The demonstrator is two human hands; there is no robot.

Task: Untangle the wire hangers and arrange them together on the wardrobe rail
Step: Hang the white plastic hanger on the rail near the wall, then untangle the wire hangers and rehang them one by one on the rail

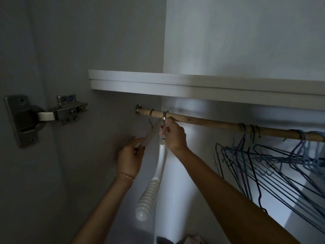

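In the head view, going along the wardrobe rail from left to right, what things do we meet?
Door hinge → rail bracket → thin metal hook → white plastic hanger, held by the right hand → tangled wire hangers.

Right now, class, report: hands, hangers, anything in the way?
Right hand pinching white hanger below rail. Left hand holding grey hanger. Wire hangers bunched far right, tangled.

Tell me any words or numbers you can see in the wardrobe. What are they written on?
There are none that can be read.
The door hinge shows only screws and bare metal.
The white hanger, the wire hangers, the rail and the shelf show no writing.
The picture is dim, so tiny stamped marks could be missed.
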